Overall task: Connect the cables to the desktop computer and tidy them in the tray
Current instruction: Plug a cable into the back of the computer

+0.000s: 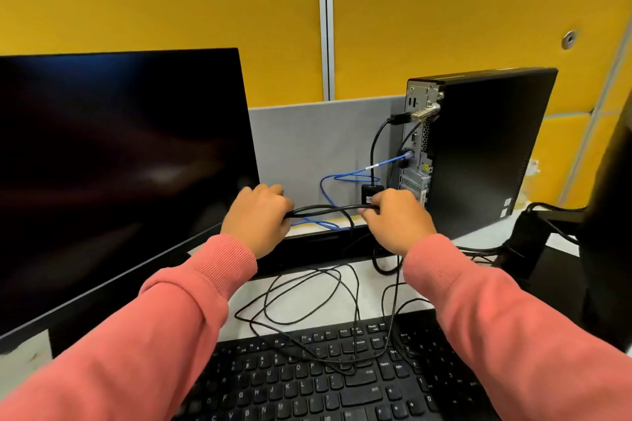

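Two hands, left hand and right hand, clamped on thin black cable, boxy desktop computer

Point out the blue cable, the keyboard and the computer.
blue cable (383, 164): head view, stretch near its plug
keyboard (273, 383): head view, letter keys
computer (485, 147): head view, black side panel

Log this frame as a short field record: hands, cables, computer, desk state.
left hand: closed on black cable bundle
right hand: closed on the same bundle, other end
desktop computer: upright, rear ports facing the hands
blue cable: plugged into the rear
loose black cables: looped over desk and keyboard
monitor: dark
tray: not identifiable
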